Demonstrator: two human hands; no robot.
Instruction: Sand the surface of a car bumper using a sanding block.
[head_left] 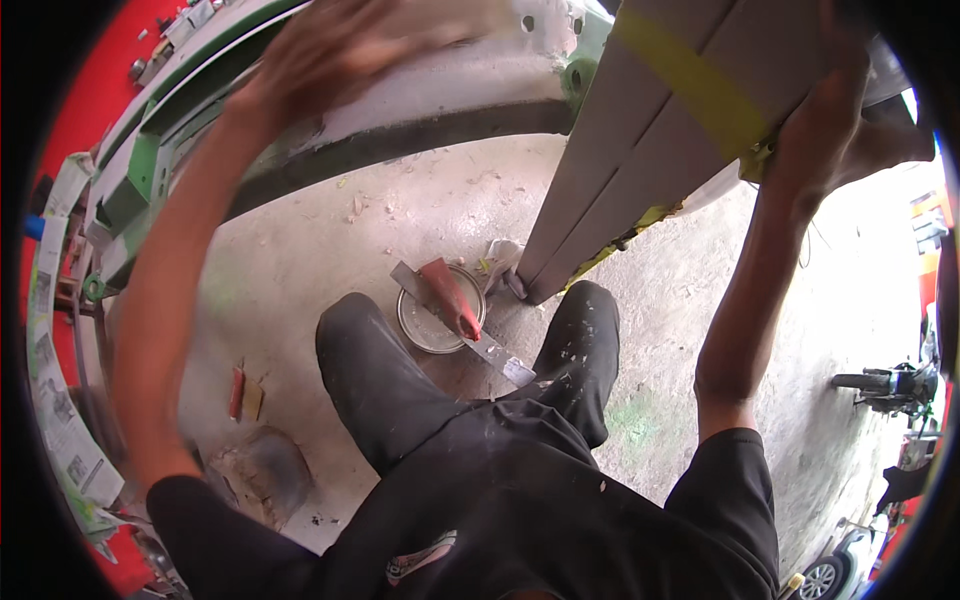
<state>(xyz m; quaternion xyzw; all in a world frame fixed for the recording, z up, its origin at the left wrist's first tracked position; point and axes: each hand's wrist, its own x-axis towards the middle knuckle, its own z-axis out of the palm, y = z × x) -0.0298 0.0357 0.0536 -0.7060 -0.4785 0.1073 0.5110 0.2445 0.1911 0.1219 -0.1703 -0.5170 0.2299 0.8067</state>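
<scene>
My left hand (345,55) is raised at the upper left, in front of the pale, partly green car body (480,85). Motion smears its fingers, and whether anything is in them I cannot make out. At the upper right my right hand (812,135) is closed on the edge of a grey car panel (640,130), which slants down toward my knees. Yellow tape (700,85) crosses the panel. Between my knees a round tin (404,328) stands on the floor. Lying across it are a long flat metal blade (505,365) and a red piece (448,297).
On the concrete floor to the left are a small red object (237,393) and a dark patch (262,475). Newspaper-like masking (62,330) covers a part at the far left. A motorcycle (890,385) and a light-coloured car (845,565) are at the right.
</scene>
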